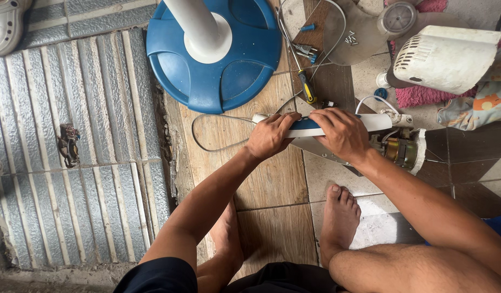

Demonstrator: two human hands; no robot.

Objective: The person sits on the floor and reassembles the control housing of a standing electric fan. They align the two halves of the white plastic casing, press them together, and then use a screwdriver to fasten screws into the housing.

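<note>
Tiled floor [272, 179] in brown and cream fills the head view, with a ribbed grey strip along its left side. We sit on it barefoot, knees drawn up. Our left hand [269, 135] and right hand [342, 133] both clench around a white and blue fan housing piece [370, 122] lying across the floor in front of our feet. At its right end, the bare fan motor [403, 150] with copper windings is exposed, with white wires looping above it. A thin grey cord [207, 133] curls on the floor to the left of our left hand. Just beyond our hands lies a yellow-handled screwdriver [306, 92], and behind that stands the round blue fan base [215, 54] with its white pole. A white slotted motor cover [445, 57] rests at upper right.
</note>
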